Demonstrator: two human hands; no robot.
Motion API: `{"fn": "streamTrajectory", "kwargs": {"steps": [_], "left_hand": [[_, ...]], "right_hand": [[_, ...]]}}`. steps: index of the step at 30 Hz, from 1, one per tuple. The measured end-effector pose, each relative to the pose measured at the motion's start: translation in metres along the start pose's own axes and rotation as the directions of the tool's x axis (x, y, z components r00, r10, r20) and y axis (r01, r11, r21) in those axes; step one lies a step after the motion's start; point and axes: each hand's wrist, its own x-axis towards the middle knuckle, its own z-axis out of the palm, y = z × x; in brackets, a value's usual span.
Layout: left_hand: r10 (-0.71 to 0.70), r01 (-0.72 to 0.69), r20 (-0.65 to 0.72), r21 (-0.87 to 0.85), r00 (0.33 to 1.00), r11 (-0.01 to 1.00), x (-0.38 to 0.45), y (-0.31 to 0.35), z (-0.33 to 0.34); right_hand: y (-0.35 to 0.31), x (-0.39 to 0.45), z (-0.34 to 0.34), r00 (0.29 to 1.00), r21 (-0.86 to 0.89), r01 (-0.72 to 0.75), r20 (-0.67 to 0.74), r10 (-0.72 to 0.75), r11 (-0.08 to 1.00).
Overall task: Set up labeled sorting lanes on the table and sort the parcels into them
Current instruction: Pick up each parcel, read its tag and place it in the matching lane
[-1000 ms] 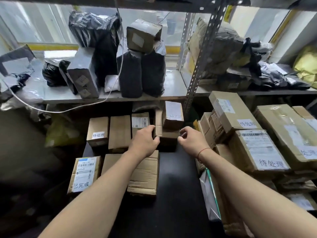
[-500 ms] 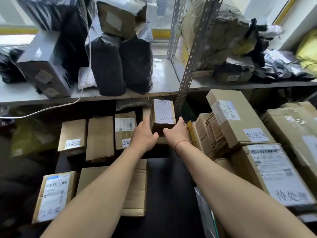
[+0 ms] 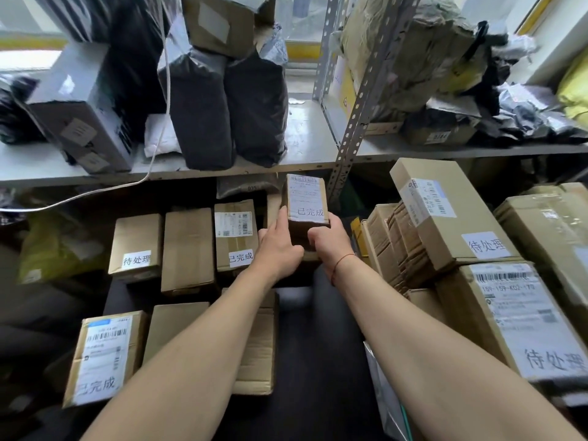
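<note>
A small cardboard parcel (image 3: 306, 198) with a shipping label and a white tag with handwritten characters stands on another box under the shelf. My left hand (image 3: 277, 246) holds its left side, fingers along the edge. My right hand (image 3: 329, 240) grips its lower right corner. Left of it stand three brown boxes in a row: one with a white tag (image 3: 137, 246), a plain one (image 3: 187, 249), and a labelled one (image 3: 236, 237). Nearer, a labelled box (image 3: 103, 354) and flat cardboard (image 3: 254, 345) lie on the dark table (image 3: 318, 377).
A stack of bigger boxes with white tags (image 3: 451, 214) (image 3: 525, 323) fills the right side. A metal shelf (image 3: 305, 144) above carries black bagged parcels (image 3: 222, 106) and a grey box (image 3: 82, 106). A perforated steel post (image 3: 356, 122) rises just right of my hands. A white cable (image 3: 95, 192) hangs off the shelf.
My hands rose from the lower box to the small tagged parcel on top and took hold of it. The camera moved closer and tilted down.
</note>
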Motion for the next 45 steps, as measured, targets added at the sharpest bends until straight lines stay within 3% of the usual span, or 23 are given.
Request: {"fn": "streamTrajectory", "kwargs": {"steps": [5, 10, 18, 23, 28, 38, 45], "left_hand": [[-0.009, 0.007, -0.011, -0.116, 1.000, 0.993, -0.018, -0.002, -0.017], [-0.035, 0.011, -0.089, -0.261, 0.995, 0.965, -0.048, -0.012, -0.042], [-0.069, 0.023, -0.169, -0.263, 0.983, 0.965, -0.113, -0.019, -0.086], [-0.085, 0.036, -0.136, -0.330, 0.987, 0.943, -0.161, -0.032, -0.103], [-0.045, 0.015, -0.073, -0.362, 0.996, 0.932, -0.211, -0.047, -0.100], [0.029, -0.060, -0.091, -0.367, 0.995, 0.928, -0.304, -0.016, -0.075], [0.034, -0.111, -0.205, -0.373, 0.978, 0.921, -0.351, 0.031, -0.020]], "right_hand": [[0.002, -0.014, -0.003, 0.999, 0.109, -0.047, 0.002, 0.047, 0.993], [-0.005, -0.037, -0.006, 0.980, 0.259, -0.158, 0.161, 0.118, 0.953], [-0.008, -0.099, 0.009, 0.950, 0.237, -0.155, 0.302, 0.079, 0.959], [0.002, -0.150, 0.013, 0.937, -0.045, 0.000, 0.350, 0.016, 0.999], [0.017, -0.200, 0.002, 0.919, -0.322, 0.256, 0.373, -0.126, 0.911], [0.025, -0.277, -0.063, 0.853, -0.298, 0.364, 0.488, -0.187, 0.882], [0.037, -0.296, -0.136, 0.787, -0.236, 0.451, 0.561, -0.258, 0.861]]}}
